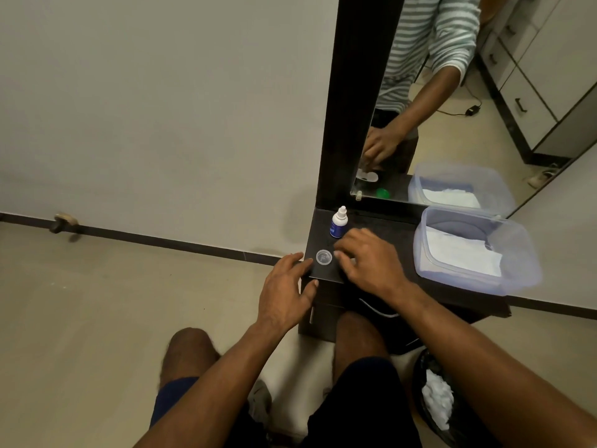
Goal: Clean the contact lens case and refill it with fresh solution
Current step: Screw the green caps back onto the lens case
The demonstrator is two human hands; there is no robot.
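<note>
Dark dresser shelf [381, 221] below the mirror holds the clear lens-case cap [324, 256] between my loose, empty left hand [286, 292] and right hand [368, 260], whose grip I cannot tell, so I should steady it before reaching the solution bottle [338, 222] just behind.

one bottle [338, 222], one cap [324, 257], one tub [478, 250], two hands [286, 294].
</note>
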